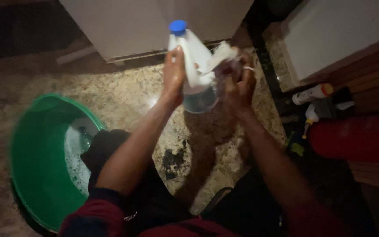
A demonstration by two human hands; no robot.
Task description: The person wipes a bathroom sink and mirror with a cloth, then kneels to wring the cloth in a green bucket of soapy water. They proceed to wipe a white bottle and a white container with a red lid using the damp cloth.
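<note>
- left hand [174,72] grips the blue-capped plastic bottle [194,66], top centre of frame
- right hand [240,81] is peeling its label [220,55]; could tear
- wet grip might slip, bottle drops toward the green basin [31,145] lower left

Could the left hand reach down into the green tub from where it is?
Probably yes, but not right now: the left hand is wrapped around the clear bottle with the blue cap. The green tub sits low on that same side, with nothing between them, so the way looks free.
</note>
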